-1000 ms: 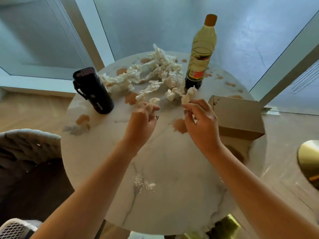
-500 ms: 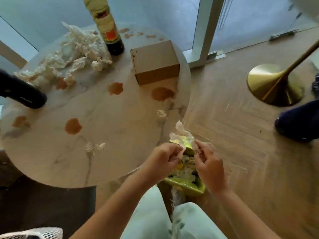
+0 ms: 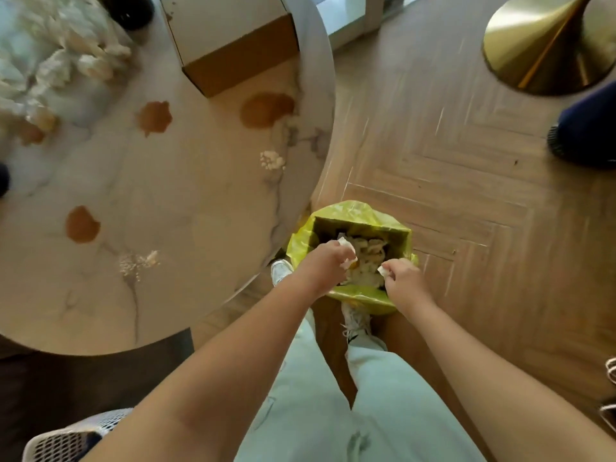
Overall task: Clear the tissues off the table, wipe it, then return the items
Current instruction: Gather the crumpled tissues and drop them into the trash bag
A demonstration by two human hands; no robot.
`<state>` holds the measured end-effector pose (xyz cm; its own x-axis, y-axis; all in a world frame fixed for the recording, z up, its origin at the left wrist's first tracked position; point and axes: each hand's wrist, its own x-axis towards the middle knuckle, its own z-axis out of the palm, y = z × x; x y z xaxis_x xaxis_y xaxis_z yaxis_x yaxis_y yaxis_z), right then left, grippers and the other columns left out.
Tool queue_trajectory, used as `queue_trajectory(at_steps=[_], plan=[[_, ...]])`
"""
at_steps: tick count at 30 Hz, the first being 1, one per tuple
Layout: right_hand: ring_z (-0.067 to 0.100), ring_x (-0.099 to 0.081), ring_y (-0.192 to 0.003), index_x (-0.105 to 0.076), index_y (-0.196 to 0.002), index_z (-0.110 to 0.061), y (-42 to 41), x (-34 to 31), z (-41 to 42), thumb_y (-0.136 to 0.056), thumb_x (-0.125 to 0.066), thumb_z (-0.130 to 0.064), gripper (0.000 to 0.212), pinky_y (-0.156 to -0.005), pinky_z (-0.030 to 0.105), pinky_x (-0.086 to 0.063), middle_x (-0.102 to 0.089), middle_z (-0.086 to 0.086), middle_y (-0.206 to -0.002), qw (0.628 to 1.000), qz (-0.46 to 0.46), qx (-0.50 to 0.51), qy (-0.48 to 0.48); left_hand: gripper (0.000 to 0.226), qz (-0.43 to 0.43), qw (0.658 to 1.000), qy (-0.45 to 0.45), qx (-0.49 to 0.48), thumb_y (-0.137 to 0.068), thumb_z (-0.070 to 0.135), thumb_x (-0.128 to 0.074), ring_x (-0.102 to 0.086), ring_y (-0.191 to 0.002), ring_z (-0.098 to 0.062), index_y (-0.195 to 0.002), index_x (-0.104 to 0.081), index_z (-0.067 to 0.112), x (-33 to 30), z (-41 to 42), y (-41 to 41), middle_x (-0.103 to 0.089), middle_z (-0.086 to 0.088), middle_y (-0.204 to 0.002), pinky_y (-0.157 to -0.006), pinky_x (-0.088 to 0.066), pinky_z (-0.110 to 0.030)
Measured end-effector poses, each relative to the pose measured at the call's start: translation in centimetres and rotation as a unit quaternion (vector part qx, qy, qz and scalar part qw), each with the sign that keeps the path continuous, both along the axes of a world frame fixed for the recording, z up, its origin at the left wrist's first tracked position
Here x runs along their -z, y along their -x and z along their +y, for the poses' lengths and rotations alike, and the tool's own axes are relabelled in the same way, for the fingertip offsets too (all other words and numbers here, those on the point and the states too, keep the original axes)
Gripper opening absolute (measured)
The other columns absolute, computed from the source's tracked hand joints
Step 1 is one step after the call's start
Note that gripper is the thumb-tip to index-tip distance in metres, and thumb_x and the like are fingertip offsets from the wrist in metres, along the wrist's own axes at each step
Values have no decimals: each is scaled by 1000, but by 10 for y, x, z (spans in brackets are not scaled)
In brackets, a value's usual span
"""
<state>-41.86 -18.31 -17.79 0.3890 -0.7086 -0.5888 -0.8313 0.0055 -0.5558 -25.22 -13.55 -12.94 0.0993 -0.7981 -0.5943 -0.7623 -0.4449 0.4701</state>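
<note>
Both my hands hover over a small bin lined with a yellow-green bag point(image 3: 363, 215) on the floor by the table's right edge. My left hand point(image 3: 325, 261) pinches a crumpled white tissue point(image 3: 346, 248) above the bin's opening. My right hand point(image 3: 405, 278) pinches a smaller scrap of tissue point(image 3: 381, 270). Used tissues fill the bin. A heap of crumpled tissues point(image 3: 56, 55) lies at the far left of the round marble table point(image 3: 186, 201), which bears brown spill stains point(image 3: 81, 225) and crumbs point(image 3: 271, 160).
A cardboard box point(image 3: 233, 45) stands on the table's far right, with a dark bottle base point(image 3: 130, 11) behind it. A gold lamp base point(image 3: 550, 45) and another person's dark shoe point(image 3: 583, 135) are on the wooden floor. A white mesh basket point(image 3: 63, 441) sits bottom left.
My hands carried tissues from the table's pile over to the bin beside the table and have lowered right over its opening. The view swung right and down.
</note>
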Motion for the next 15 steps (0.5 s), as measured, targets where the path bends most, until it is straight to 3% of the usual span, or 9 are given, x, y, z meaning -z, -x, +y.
queue_trajectory(at_steps=[5,9,15], plan=[[30,-46,-119,-48,-131,-9,-9,6,-7,-95,-42,-10,36,-93,35,-40,-47,12,-134,994,77,-45,-57,45,-12,1000,3,24,-89,4,-53,-47,-115,-25,-132,-48,18,20,13,-4,-47,-9,-128,-95,-45,-37],[26,-38,-130,-42,-137,-10,-10,-10,-12,-94,-46,-8,43,-107,38,-35,-39,8,-144,996,51,-37,-59,46,3,998,61,-10,-88,-1,-52,-46,-119,-24,-133,-47,10,5,18,-6,-45,-11,-131,-98,-40,-29],[23,-52,-112,-55,-124,-8,-34,-62,-21,-92,-50,-7,33,-95,30,-41,-54,9,-126,997,-69,-5,46,36,18,967,244,-66,-85,-4,-56,-54,-107,-24,-121,-56,2,-54,22,-18,-56,-15,-119,-94,-39,-18]])
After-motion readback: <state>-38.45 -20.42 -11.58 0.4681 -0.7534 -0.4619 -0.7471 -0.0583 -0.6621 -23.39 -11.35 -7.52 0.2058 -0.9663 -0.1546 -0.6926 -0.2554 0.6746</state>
